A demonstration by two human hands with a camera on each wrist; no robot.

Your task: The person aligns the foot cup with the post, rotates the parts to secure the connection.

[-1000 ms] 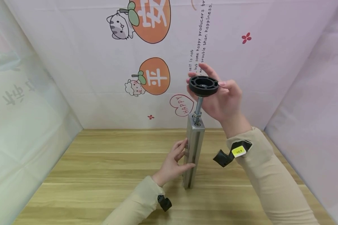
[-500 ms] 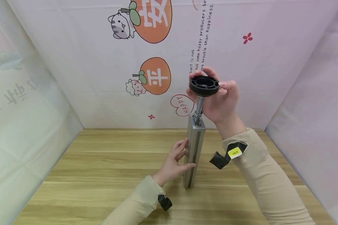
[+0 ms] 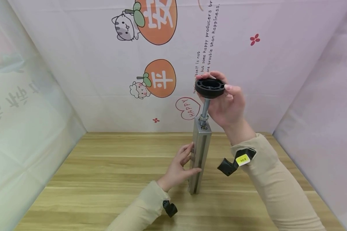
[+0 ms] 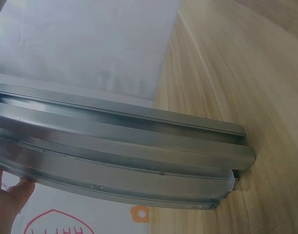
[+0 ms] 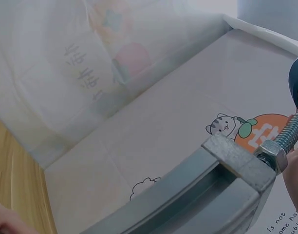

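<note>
An aluminium extrusion profile (image 3: pixel 200 150) stands upright on the wooden table. In the left wrist view, the lower end of the profile (image 4: pixel 115 144) meets the wood. My left hand (image 3: pixel 177 168) grips it below mid-height, fingers along the left side and thumb across the front. From its top end rises a threaded rod (image 3: pixel 206 107) with a hex nut (image 5: pixel 272 155) close over the end face. The rod bears a round black levelling foot (image 3: pixel 210 92), slightly tilted. My right hand (image 3: pixel 226 107) holds this foot by its rim, thumb at the right and fingers behind, partly hidden.
A wooden tabletop (image 3: pixel 118 166) spreads under both arms. White printed cloth (image 3: pixel 104 73) rises behind it, with more cloth at the left and right sides. Black camera mounts (image 3: pixel 227 166) stick out from both wrists.
My right fingers have drawn in from a spread pose to the foot's far rim. The left hand and the profile keep their place.
</note>
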